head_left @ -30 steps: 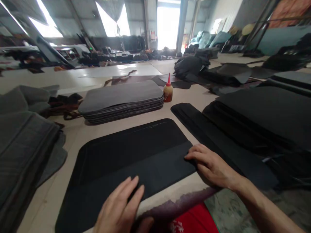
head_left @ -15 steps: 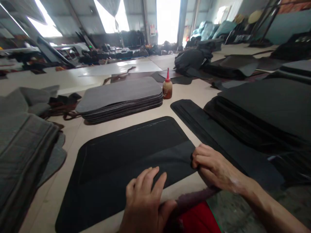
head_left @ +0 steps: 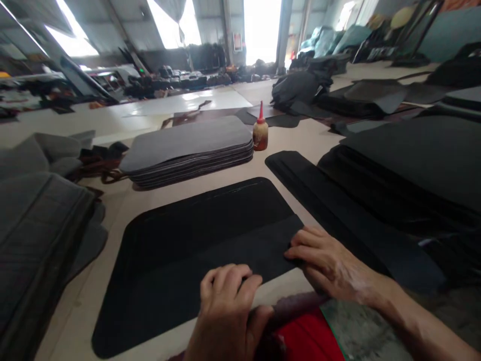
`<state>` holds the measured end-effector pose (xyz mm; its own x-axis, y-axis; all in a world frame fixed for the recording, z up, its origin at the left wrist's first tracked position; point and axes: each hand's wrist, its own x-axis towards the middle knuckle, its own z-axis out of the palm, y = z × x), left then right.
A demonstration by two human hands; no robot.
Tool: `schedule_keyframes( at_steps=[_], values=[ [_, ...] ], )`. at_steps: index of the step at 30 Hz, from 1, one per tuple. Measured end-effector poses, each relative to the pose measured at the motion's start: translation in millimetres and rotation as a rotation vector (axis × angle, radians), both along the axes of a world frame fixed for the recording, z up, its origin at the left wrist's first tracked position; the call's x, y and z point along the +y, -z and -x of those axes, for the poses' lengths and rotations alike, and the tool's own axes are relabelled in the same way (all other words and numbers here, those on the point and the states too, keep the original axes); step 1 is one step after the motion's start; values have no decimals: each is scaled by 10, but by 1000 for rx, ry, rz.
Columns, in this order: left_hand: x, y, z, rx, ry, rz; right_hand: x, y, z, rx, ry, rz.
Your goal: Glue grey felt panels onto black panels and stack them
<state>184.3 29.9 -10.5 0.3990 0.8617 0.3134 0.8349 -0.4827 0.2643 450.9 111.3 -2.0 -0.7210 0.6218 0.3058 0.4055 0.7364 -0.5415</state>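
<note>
A black sheet-like panel (head_left: pixel 180 235) with rounded corners lies flat on the table in front of me. A smoother black layer (head_left: pixel 240 245) covers its near part. My left hand (head_left: pixel 231 301) rests on the panel's near edge, fingers bent but not wrapped round anything, thumb apart and lower. At the right edge, my right hand (head_left: pixel 323 258) has its fingers curled together on the layer and panel; its thumb is mostly hidden below. Beyond the panel stands a small glue-type bottle (head_left: pixel 260 134) with a red nozzle and brown contents.
A stack of grey rounded panels (head_left: pixel 188 148) sits behind the panel. To the right are a long black strip (head_left: pixel 330 200) and a high pile of black sheets (head_left: pixel 417 160). Grey padded pieces (head_left: pixel 41 220) are heaped at left. The table's near edge runs beneath my hands.
My right hand has slid slightly left and inward along the panel's right edge. The left hand's fingers have bent more, and the black layer's wrinkles have smoothed out.
</note>
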Motion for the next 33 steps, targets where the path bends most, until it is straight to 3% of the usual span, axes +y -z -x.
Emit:
schedule_keyframes(
  at_steps=[4,12,27,31,33],
  values=[
    [-5,6,-1,-37,-7,14,-5,18,-16,41,-45,65],
    [-8,24,24,-7,-5,-33,19,14,-29,61,-34,65],
    [-20,4,39,-93,4,35,19,8,-43,74,-17,36],
    [-12,18,45,-119,25,38,10,6,-54,79,-76,87],
    [-16,26,41,-110,19,5,-7,5,-81,138,-40,101]
  ],
)
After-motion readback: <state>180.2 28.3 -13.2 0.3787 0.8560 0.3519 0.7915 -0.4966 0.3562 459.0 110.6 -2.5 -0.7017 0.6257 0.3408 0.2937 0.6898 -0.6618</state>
